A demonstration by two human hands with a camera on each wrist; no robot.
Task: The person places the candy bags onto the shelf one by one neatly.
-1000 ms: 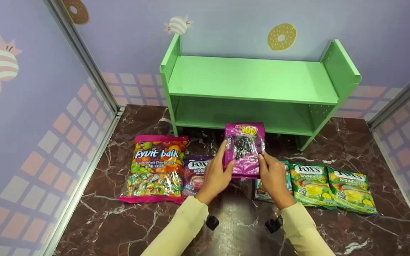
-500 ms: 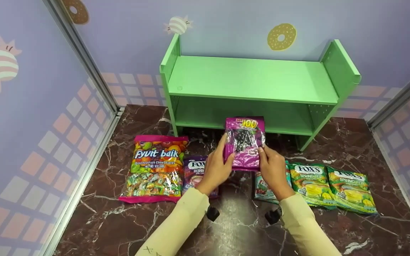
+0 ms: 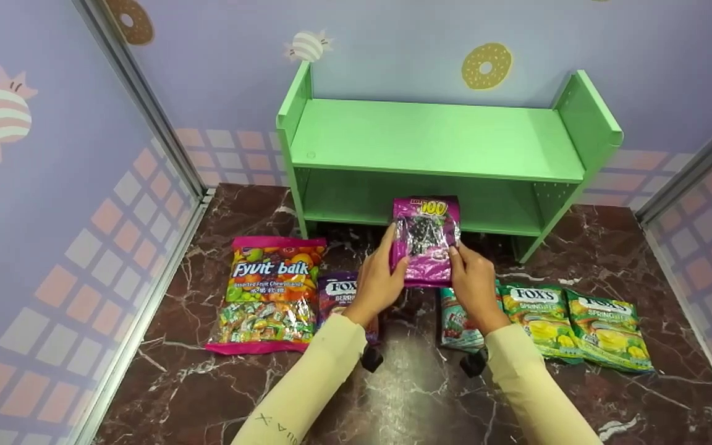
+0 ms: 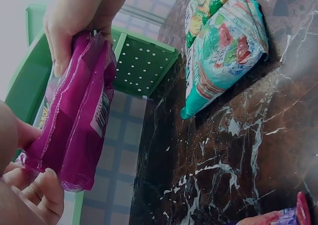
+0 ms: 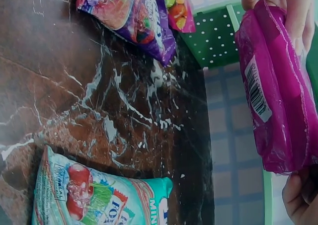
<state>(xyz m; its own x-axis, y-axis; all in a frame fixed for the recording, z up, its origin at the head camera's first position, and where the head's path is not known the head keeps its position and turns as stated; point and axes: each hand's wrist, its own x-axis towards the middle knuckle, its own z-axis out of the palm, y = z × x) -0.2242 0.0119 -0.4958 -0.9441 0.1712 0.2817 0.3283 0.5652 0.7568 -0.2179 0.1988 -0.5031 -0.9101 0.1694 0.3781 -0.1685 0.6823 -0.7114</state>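
Note:
Between both hands is a magenta candy bag (image 3: 427, 244) marked "100", with a dark patterned middle. The left hand (image 3: 381, 278) grips its left edge, thumb on the front. On its right edge the right hand (image 3: 474, 281) pinches it the same way. In the head view the bag's top overlaps the lower opening of a green shelf (image 3: 436, 139). Both wrist views show the bag's folded bottom end and a barcode on its back, held above the marble surface, with fingers (image 4: 47, 190) curled under it.
Left of the hands lie a large fruit candy bag (image 3: 269, 296) and a purple FOX'S bag (image 3: 334, 296). To the right are a teal bag (image 3: 458, 321), partly behind the right hand, and two green FOX'S bags (image 3: 538, 321). Patterned walls (image 3: 53, 216) enclose the marble surface.
Both hands have moved forward with the magenta bag, toward the shelf. More of the teal bag now shows beside the right hand. The other bags stay in place.

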